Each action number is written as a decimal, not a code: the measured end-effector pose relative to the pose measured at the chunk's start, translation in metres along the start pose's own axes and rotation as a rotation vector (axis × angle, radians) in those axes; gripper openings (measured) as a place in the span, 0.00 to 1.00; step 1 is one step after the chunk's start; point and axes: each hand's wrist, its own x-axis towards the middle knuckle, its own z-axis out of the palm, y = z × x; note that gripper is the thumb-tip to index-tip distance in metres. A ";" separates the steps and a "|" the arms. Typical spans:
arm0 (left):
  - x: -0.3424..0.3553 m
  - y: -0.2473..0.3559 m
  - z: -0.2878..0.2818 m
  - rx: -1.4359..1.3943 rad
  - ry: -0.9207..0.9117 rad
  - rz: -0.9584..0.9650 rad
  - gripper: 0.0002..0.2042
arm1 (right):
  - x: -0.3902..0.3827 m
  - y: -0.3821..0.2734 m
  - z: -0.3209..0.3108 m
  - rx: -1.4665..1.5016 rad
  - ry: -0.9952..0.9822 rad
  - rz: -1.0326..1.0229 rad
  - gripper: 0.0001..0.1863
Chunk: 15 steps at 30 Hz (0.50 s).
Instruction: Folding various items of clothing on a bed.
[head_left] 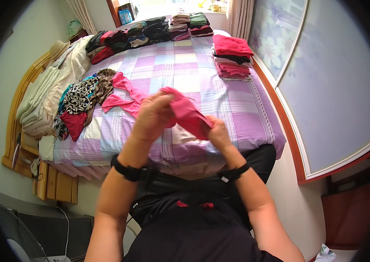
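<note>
Presently, my left hand [153,115] and right hand [218,134] each grip a pink, thin fabric garment [188,114]; I judge it light, limp, best held at opposite edges.

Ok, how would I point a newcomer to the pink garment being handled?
Start at the checked bed and go to its near side, where the person's left hand and right hand are. Between them is the pink garment. Unlike the pink-topped folded stack by the bed's right edge, it is held up by both hands.
</note>
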 end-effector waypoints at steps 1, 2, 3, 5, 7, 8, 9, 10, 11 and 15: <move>-0.005 0.013 -0.006 0.071 0.070 0.025 0.10 | 0.003 -0.005 -0.018 0.000 0.007 0.111 0.11; -0.011 0.019 -0.026 0.133 0.124 0.013 0.10 | 0.003 -0.021 -0.031 0.060 0.030 0.136 0.10; -0.016 0.017 -0.044 0.192 0.176 -0.002 0.10 | 0.002 -0.027 -0.047 -0.019 0.031 0.021 0.10; -0.031 0.001 -0.055 0.196 0.228 -0.133 0.09 | -0.002 -0.037 -0.071 0.051 0.007 0.019 0.10; -0.056 -0.020 -0.085 0.276 0.226 -0.314 0.09 | -0.014 -0.055 -0.085 -0.280 -0.104 0.003 0.09; -0.066 -0.036 -0.083 0.307 0.235 -0.412 0.08 | -0.021 -0.046 -0.094 -0.374 -0.184 0.043 0.11; -0.082 -0.046 -0.102 0.298 0.170 -0.549 0.07 | -0.028 -0.061 -0.090 -0.368 -0.337 0.116 0.11; -0.090 -0.057 -0.102 0.344 0.139 -0.669 0.07 | -0.037 -0.045 -0.094 -0.451 -0.413 0.090 0.12; -0.097 -0.068 -0.101 0.329 0.122 -0.771 0.06 | -0.045 -0.023 -0.099 -0.533 -0.490 0.065 0.13; -0.113 -0.098 -0.082 0.525 -0.202 -0.919 0.08 | -0.067 -0.001 -0.113 -0.696 -0.593 0.016 0.16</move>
